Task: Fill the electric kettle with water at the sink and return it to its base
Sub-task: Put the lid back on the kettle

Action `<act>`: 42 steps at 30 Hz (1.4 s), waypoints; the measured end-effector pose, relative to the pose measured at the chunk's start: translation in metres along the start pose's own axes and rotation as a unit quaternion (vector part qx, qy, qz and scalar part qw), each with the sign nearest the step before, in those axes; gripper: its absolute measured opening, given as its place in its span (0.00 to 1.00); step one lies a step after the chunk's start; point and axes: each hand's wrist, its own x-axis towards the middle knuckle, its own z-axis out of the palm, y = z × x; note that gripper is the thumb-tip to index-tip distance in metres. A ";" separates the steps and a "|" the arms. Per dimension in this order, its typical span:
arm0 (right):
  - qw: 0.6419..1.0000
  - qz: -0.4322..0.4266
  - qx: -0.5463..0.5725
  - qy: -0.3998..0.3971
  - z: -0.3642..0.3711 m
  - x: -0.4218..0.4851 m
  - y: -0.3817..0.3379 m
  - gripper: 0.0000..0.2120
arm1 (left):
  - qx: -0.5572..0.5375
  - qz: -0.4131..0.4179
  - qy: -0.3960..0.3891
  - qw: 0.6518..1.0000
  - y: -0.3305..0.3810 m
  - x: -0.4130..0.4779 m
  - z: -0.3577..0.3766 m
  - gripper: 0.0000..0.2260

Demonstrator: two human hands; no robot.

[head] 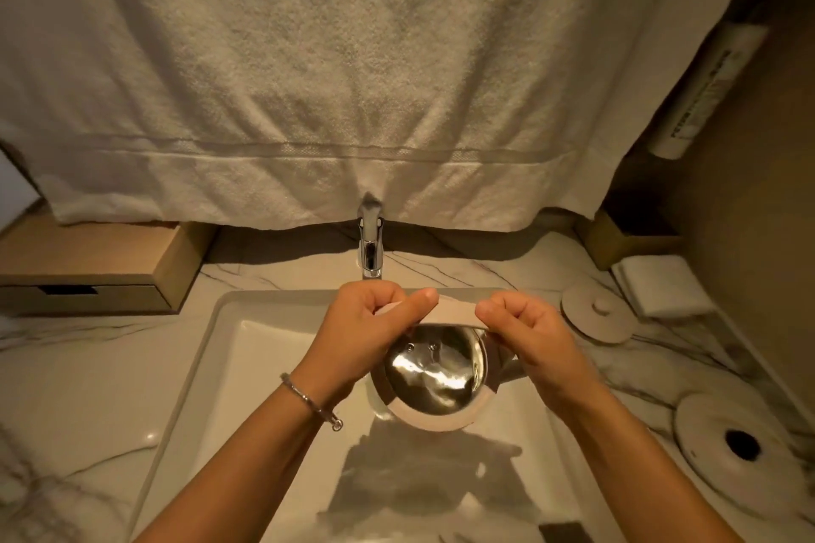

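Observation:
The pale electric kettle [434,417] hangs open over the white sink [229,366], and its shiny steel inside shows. A flat arched handle [454,311] spans its top. My left hand [370,322] grips the handle's left end, my right hand [525,331] pinches its right end. The chrome tap [370,247] stands just behind the hands; no water stream is visible. The kettle lid [600,317] lies on the counter to the right. The round kettle base [745,445] with its dark centre connector sits at the right edge.
A large white towel [308,79] hangs over the wall behind the tap. A wooden box [88,269] stands on the marble counter at the left. A folded white cloth [657,284] and another wooden box [626,238] lie at the back right.

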 end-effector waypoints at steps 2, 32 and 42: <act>1.000 -0.007 -0.006 0.015 -0.005 -0.015 -0.009 0.13 | -0.008 0.013 -0.008 1.000 0.011 -0.010 0.007 0.25; 0.999 0.033 0.016 0.029 -0.220 -0.128 0.043 0.11 | -0.016 0.008 -0.018 1.000 0.032 -0.056 0.250 0.15; 0.997 0.008 0.069 0.019 -0.248 -0.097 0.066 0.13 | 0.008 -0.020 -0.037 0.999 0.023 -0.015 0.275 0.15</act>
